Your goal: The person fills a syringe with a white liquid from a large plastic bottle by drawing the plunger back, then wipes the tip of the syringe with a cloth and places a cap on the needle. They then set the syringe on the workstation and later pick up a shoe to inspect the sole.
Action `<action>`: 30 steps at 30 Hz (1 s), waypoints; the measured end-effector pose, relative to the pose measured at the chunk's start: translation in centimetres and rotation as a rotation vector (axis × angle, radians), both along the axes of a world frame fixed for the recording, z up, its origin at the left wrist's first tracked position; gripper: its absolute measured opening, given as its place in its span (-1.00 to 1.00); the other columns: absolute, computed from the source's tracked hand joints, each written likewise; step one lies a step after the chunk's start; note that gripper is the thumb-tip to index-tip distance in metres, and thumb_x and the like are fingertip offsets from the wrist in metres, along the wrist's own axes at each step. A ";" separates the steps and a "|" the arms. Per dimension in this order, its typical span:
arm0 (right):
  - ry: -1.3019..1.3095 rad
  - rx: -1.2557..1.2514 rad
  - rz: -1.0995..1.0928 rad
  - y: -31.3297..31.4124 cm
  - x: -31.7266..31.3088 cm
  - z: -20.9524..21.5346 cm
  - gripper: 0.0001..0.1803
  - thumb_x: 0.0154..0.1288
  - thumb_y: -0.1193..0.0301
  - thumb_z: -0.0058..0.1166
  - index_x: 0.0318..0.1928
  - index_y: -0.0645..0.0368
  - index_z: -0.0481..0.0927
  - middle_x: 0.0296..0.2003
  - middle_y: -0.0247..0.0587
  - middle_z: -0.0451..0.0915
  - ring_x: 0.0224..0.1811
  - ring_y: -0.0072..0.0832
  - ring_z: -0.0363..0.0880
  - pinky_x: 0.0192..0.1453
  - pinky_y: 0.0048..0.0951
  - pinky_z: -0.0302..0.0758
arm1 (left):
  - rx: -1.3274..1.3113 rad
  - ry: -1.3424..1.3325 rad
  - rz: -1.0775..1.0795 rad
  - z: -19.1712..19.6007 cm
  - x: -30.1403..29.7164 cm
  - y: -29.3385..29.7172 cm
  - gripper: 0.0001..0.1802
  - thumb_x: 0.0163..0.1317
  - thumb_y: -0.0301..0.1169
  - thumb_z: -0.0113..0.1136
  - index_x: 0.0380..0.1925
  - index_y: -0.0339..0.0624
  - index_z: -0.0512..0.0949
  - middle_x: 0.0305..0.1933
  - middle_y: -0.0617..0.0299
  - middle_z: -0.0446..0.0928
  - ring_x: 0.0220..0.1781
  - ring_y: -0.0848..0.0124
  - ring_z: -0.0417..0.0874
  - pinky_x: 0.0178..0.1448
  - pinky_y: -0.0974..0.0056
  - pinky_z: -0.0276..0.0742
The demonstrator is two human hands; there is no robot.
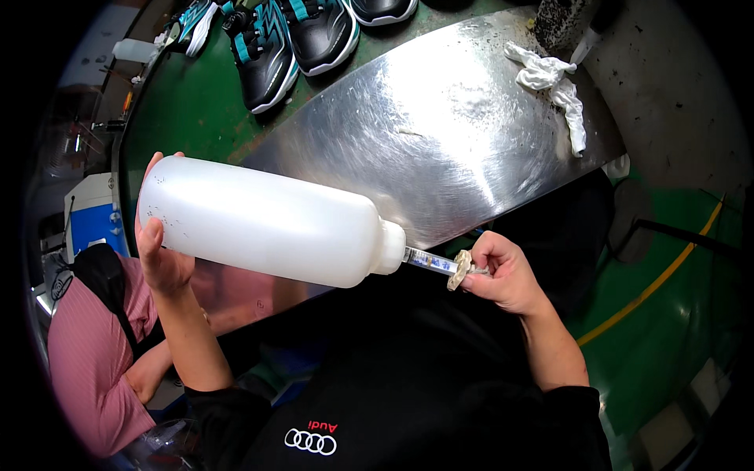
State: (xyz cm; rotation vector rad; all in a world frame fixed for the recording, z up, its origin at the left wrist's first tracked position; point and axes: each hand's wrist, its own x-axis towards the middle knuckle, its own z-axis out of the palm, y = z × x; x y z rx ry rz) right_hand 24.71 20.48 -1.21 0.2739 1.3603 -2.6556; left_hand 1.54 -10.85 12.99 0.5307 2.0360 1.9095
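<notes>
A large white translucent plastic bottle [263, 218] lies tilted on its side in the air, its neck toward the right. My left hand [161, 251] supports its base, fingers wrapped around the far end and thumb on the near side. From the bottle's white cap [390, 247] sticks out a clear syringe [430, 261] with blue markings; its tip is hidden at the cap. Around the syringe's outer end sits a crusty, beige-stained flange [461, 270]. My right hand [505, 275] pinches the plunger end between thumb and fingers.
A scratched metal sheet [353, 133] covers the bench beyond the bottle. Black-and-teal sneakers [263, 59] stand on the green surface at the back. A crumpled white cloth [554, 82] lies at the sheet's far right, beside a dark-speckled container [561, 25]. To my left sits a person in pink [98, 345].
</notes>
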 end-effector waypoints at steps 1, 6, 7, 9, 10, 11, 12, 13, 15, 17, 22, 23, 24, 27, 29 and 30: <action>-0.019 -0.071 0.011 0.0 0.1 -0.1 -0.72 0.07 0.64 0.17 -0.44 0.09 0.30 -0.45 -0.44 0.46 -0.38 -0.77 0.40 -0.33 -0.70 0.33 | -0.001 -0.003 -0.005 0.1 -0.1 0.0 -0.05 0.02 -0.12 0.16 0.31 -0.36 -0.04 0.35 -0.13 0.09 0.34 0.15 0.22 0.36 0.12 0.14; -0.020 -0.061 0.002 0.2 0.3 -0.8 -0.71 0.08 0.62 0.19 -0.44 0.09 0.30 -0.45 -0.46 0.44 -0.38 -0.77 0.40 -0.30 -0.70 0.33 | -0.009 0.003 0.002 0.4 -0.2 0.5 -0.04 0.01 -0.12 0.16 0.32 -0.37 -0.04 0.35 -0.14 0.10 0.34 0.15 0.23 0.36 0.12 0.14; -0.015 -0.076 0.011 0.2 0.4 -0.8 -0.71 0.08 0.61 0.19 -0.45 0.09 0.29 -0.45 -0.46 0.43 -0.38 -0.77 0.40 -0.30 -0.70 0.33 | -0.013 0.012 0.002 0.5 -0.2 0.5 -0.04 0.01 -0.11 0.16 0.32 -0.37 -0.04 0.35 -0.14 0.09 0.33 0.15 0.24 0.36 0.13 0.15; -0.038 -0.021 0.016 0.3 0.5 -0.7 -0.73 0.09 0.60 0.19 -0.43 0.11 0.32 -0.45 -0.46 0.44 -0.37 -0.76 0.40 -0.29 -0.69 0.34 | -0.020 0.027 0.001 0.7 -0.1 0.6 -0.03 0.00 -0.11 0.17 0.31 -0.37 -0.04 0.35 -0.14 0.09 0.33 0.15 0.24 0.35 0.13 0.16; -0.048 0.007 0.016 0.3 0.6 -0.7 -0.75 0.10 0.60 0.19 -0.42 0.12 0.33 -0.45 -0.45 0.44 -0.37 -0.76 0.40 -0.29 -0.69 0.34 | -0.024 0.034 -0.003 0.8 -0.2 0.7 -0.02 -0.01 -0.11 0.17 0.31 -0.37 -0.04 0.35 -0.15 0.09 0.32 0.15 0.25 0.35 0.13 0.16; -0.060 0.015 0.007 0.3 0.5 -0.6 -0.76 0.10 0.60 0.18 -0.40 0.13 0.34 -0.44 -0.44 0.45 -0.38 -0.74 0.41 -0.29 -0.68 0.36 | -0.027 0.040 -0.007 0.8 -0.2 0.8 -0.02 -0.02 -0.11 0.18 0.31 -0.38 -0.04 0.35 -0.15 0.09 0.32 0.15 0.25 0.35 0.13 0.17; -0.071 0.022 -0.003 0.3 0.4 -0.3 -0.78 0.11 0.60 0.18 -0.39 0.14 0.36 -0.43 -0.42 0.46 -0.38 -0.73 0.42 -0.29 -0.67 0.37 | -0.031 0.044 -0.005 0.9 -0.2 0.9 -0.01 -0.02 -0.10 0.19 0.31 -0.38 -0.04 0.35 -0.15 0.09 0.32 0.15 0.25 0.35 0.13 0.17; -0.086 0.028 -0.011 0.2 0.4 -0.2 -0.79 0.11 0.61 0.17 -0.37 0.15 0.37 -0.43 -0.41 0.46 -0.38 -0.72 0.43 -0.29 -0.66 0.38 | -0.038 0.045 -0.002 1.0 -0.1 1.0 -0.01 -0.03 -0.10 0.19 0.31 -0.38 -0.04 0.35 -0.15 0.09 0.32 0.15 0.26 0.35 0.13 0.18; -0.091 -0.018 0.008 0.1 0.6 -0.7 -0.81 0.12 0.61 0.16 -0.36 0.17 0.39 -0.42 -0.37 0.48 -0.41 -0.69 0.45 -0.32 -0.64 0.41 | -0.047 0.051 0.003 1.1 -0.1 1.0 0.00 -0.04 -0.10 0.20 0.31 -0.38 -0.03 0.35 -0.15 0.09 0.32 0.16 0.26 0.34 0.13 0.19; -0.106 -0.054 0.024 0.1 0.7 -1.2 -0.82 0.12 0.61 0.16 -0.36 0.18 0.39 -0.42 -0.34 0.50 -0.43 -0.67 0.46 -0.35 -0.63 0.42 | -0.055 0.060 0.005 1.2 0.0 1.0 0.01 -0.05 -0.10 0.21 0.31 -0.39 -0.03 0.35 -0.16 0.09 0.31 0.16 0.26 0.34 0.14 0.19; -0.159 -0.206 0.010 -0.5 0.9 -2.1 -0.80 0.11 0.62 0.16 -0.41 0.16 0.38 -0.47 -0.33 0.50 -0.49 -0.66 0.46 -0.43 -0.66 0.40 | -0.066 0.081 0.012 1.4 -0.1 1.2 0.01 -0.07 -0.09 0.20 0.31 -0.39 -0.02 0.35 -0.17 0.09 0.31 0.16 0.28 0.33 0.14 0.21; -0.176 -0.192 0.004 -0.6 0.8 -2.0 -0.79 0.11 0.62 0.17 -0.43 0.15 0.36 -0.49 -0.34 0.49 -0.50 -0.67 0.44 -0.44 -0.67 0.39 | -0.066 0.084 0.015 1.5 0.0 1.4 0.02 -0.07 -0.09 0.20 0.31 -0.39 -0.02 0.35 -0.17 0.09 0.30 0.16 0.28 0.33 0.14 0.21; -0.193 -0.177 -0.002 -0.7 0.8 -1.9 -0.77 0.10 0.61 0.18 -0.44 0.14 0.35 -0.51 -0.35 0.49 -0.51 -0.68 0.43 -0.45 -0.67 0.38 | -0.072 0.088 0.023 1.6 0.0 1.4 0.02 -0.08 -0.08 0.20 0.31 -0.39 -0.02 0.35 -0.17 0.09 0.30 0.16 0.28 0.33 0.14 0.22; -0.220 -0.175 -0.032 -0.9 0.9 -2.1 -0.72 0.09 0.57 0.22 -0.48 0.11 0.32 -0.55 -0.39 0.45 -0.55 -0.70 0.39 -0.48 -0.68 0.35 | -0.078 0.092 0.040 1.8 0.1 1.5 0.03 -0.10 -0.08 0.23 0.30 -0.40 0.00 0.33 -0.17 0.12 0.29 0.16 0.30 0.31 0.14 0.25; -0.221 -0.154 -0.054 -1.0 0.9 -2.4 -0.69 0.09 0.55 0.23 -0.50 0.09 0.29 -0.57 -0.41 0.43 -0.56 -0.71 0.37 -0.49 -0.68 0.33 | -0.058 0.096 0.049 2.0 0.2 1.6 0.03 -0.11 -0.08 0.27 0.28 -0.42 0.04 0.30 -0.15 0.17 0.26 0.16 0.35 0.29 0.13 0.29; -0.218 -0.127 -0.064 -1.1 1.0 -2.5 -0.68 0.09 0.54 0.24 -0.51 0.09 0.28 -0.58 -0.41 0.42 -0.57 -0.71 0.36 -0.50 -0.68 0.33 | -0.065 0.108 0.045 2.1 0.2 1.7 0.03 -0.11 -0.08 0.28 0.28 -0.42 0.04 0.30 -0.16 0.18 0.25 0.16 0.35 0.29 0.13 0.29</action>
